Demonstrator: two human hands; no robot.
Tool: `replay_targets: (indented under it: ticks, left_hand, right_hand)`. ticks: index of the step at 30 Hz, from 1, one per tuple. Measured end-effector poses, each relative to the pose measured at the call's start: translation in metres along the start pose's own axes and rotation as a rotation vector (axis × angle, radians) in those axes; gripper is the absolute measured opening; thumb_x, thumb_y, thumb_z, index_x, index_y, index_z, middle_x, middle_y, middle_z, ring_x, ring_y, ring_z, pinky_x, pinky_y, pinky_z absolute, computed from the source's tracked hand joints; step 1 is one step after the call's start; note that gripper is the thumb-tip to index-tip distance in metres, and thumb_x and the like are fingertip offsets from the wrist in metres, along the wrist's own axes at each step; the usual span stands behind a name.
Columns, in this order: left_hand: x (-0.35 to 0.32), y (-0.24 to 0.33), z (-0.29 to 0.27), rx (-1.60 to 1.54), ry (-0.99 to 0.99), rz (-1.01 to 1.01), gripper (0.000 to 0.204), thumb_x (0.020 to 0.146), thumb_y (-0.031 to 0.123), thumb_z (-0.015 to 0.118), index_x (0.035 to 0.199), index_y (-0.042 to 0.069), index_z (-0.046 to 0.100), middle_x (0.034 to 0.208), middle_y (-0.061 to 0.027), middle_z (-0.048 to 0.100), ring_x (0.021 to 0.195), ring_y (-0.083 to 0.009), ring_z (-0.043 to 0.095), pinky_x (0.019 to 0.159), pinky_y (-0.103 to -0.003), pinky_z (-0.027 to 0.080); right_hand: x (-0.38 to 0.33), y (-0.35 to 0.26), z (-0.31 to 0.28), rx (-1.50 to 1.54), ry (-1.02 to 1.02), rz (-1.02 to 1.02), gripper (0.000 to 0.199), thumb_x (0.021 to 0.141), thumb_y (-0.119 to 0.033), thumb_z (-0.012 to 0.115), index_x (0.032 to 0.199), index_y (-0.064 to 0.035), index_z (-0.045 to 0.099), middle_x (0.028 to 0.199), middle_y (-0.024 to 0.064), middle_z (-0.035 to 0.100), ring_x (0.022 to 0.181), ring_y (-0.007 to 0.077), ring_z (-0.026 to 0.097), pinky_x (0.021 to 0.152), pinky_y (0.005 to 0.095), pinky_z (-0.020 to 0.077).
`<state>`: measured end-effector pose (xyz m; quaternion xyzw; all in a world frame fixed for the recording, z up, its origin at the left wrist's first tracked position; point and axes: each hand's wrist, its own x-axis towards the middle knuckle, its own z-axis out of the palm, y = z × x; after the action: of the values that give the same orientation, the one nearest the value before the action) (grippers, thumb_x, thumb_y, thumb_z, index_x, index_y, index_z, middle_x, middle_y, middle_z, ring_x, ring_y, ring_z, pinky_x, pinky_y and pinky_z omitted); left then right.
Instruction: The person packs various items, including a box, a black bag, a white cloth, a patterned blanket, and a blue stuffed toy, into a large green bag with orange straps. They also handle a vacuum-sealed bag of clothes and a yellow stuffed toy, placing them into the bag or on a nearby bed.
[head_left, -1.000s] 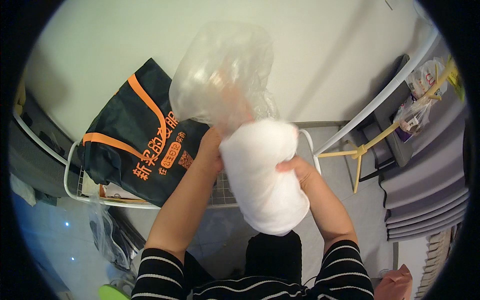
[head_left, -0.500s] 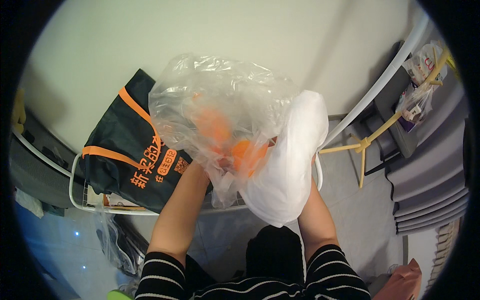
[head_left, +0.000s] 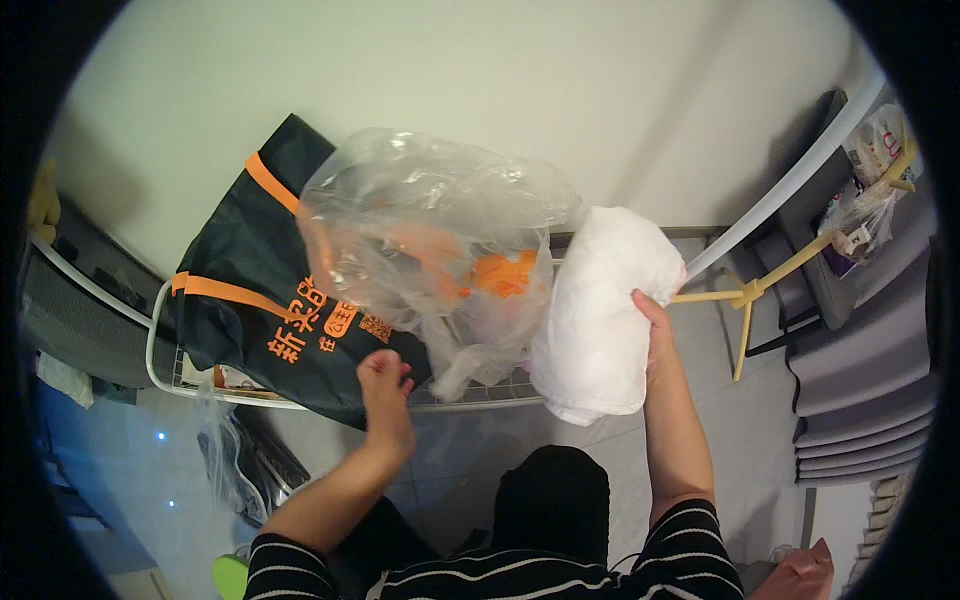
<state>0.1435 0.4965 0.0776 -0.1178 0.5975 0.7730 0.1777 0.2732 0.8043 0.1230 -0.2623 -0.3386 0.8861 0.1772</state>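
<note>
On the right, my right hand point(head_left: 656, 328) grips a thick, rolled or folded white cloth point(head_left: 606, 315), its thumb over the right edge and the other fingers mostly hidden behind. My left hand point(head_left: 384, 382) is apart from it, fingers curled in with nothing visible in them, over the lower edge of a dark green tote bag point(head_left: 245, 240) with orange straps. Between and beyond my hands sits a crumpled clear plastic bag point(head_left: 430, 175). Bright orange material point(head_left: 503, 273) shows through its film; its kind cannot be made out.
The bags rest on a white wire rack point(head_left: 160, 370) against a pale wall. A white pole point(head_left: 800, 180) slants up at the right, beside a yellow stand point(head_left: 745, 292) with plastic bags hanging from it. Grey curtains point(head_left: 865, 380) hang at the far right.
My left hand has come out from the clear plastic bag and drawn back toward me. The white cloth has moved right in my right hand, away from the plastic bag.
</note>
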Motion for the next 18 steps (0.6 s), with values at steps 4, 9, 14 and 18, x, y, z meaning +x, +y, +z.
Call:
replay_targets:
  ticks: [4, 9, 14, 18]
  left_hand:
    - [-0.002, -0.02, 0.033, 0.338, -0.237, 0.128, 0.036, 0.089, 0.031, 0.058, 0.113, 0.007, 0.046, 0.103, -0.0051, 0.051, 0.093, -0.0138, 0.051, 0.08, -0.032, 0.042]
    - [0.065, -0.022, 0.027, 0.458, -0.218, 0.248, 0.021, 0.088, 0.021, 0.06, 0.089, 0.001, 0.059, 0.072, -0.0037, 0.059, 0.07, -0.0115, 0.058, 0.061, -0.03, 0.045]
    - [0.086, 0.042, 0.03, 0.941, -0.196, 0.859, 0.03, 0.089, 0.027, 0.054, 0.079, -0.001, 0.061, 0.068, -0.0177, 0.061, 0.059, -0.0344, 0.059, 0.058, -0.04, 0.046]
    - [0.064, 0.091, 0.065, 1.219, -0.284, 0.889, 0.036, 0.09, 0.032, 0.049, 0.076, 0.002, 0.064, 0.076, -0.0227, 0.062, 0.073, -0.0415, 0.06, 0.066, -0.049, 0.046]
  right_hand:
    - [0.01, 0.038, 0.043, -0.354, -0.119, 0.209, 0.06, 0.074, -0.026, 0.071, 0.122, 0.004, 0.05, 0.111, 0.0194, 0.06, 0.097, 0.0314, 0.061, 0.087, 0.0418, 0.0487]
    - [0.034, 0.049, 0.052, -0.682, -0.15, 0.252, 0.051, 0.07, -0.016, 0.075, 0.112, 0.0066, 0.057, 0.102, 0.0178, 0.064, 0.09, 0.026, 0.063, 0.081, 0.037, 0.0503]
    - [0.027, 0.029, 0.059, -1.113, -0.328, 0.011, 0.05, 0.068, -0.018, 0.075, 0.112, -0.0007, 0.06, 0.104, 0.0149, 0.065, 0.092, 0.0263, 0.064, 0.084, 0.0353, 0.0489]
    - [0.011, 0.087, 0.12, -1.752, -0.48, -0.305, 0.056, 0.064, -0.044, 0.072, 0.108, -0.0102, 0.063, 0.105, 0.0174, 0.064, 0.095, 0.0341, 0.061, 0.085, 0.0387, 0.0468]
